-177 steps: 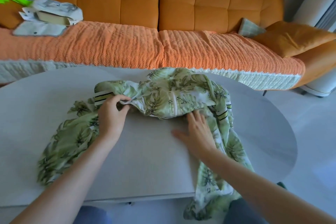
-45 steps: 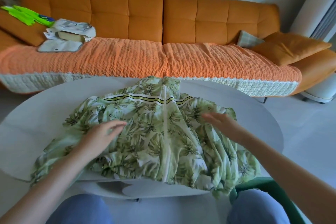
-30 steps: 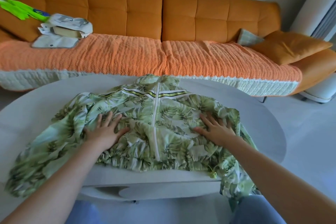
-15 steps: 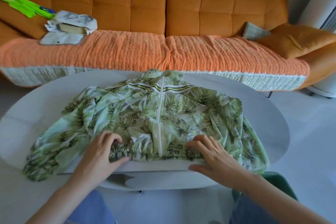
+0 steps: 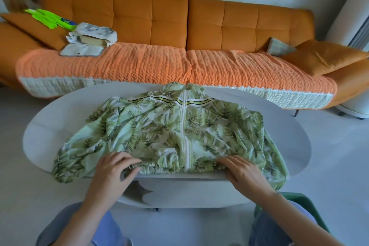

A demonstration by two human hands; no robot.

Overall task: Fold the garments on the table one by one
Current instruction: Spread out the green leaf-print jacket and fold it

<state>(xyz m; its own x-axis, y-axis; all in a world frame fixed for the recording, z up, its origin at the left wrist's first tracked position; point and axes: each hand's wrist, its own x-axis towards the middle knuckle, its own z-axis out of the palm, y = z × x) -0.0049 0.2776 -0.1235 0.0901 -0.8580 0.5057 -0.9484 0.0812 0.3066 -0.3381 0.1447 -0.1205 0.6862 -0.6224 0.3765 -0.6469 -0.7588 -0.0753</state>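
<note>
Item: leaf-print jacket (image 5: 159,132), green on white, zipped along a white zip (image 5: 184,126). It lies front up across the centre of the frame on an oval white table (image 5: 40,136), collar at the far edge, gathered hem at the near edge. Its sleeves spread to the left and right; the right one hangs over the table rim.

Left hand (image 5: 111,171): lower centre-left, fingers curled over the hem left of the zip, thumb tucked against the fabric, pinching it.
Right hand (image 5: 243,173): lower centre-right, fingers bent onto the hem right of the zip, thumb at the table edge, gripping it.

Below: knees in blue trousers (image 5: 79,225); green chair (image 5: 299,199), lower right.

Beyond the table: orange sofa (image 5: 239,22) with an orange textured throw (image 5: 139,62) over the seat. Upper left of the frame: pale folded stack (image 5: 93,36), with a neon green item (image 5: 50,19) behind it. Right: checked cushion (image 5: 278,49), orange cushion (image 5: 323,56).
</note>
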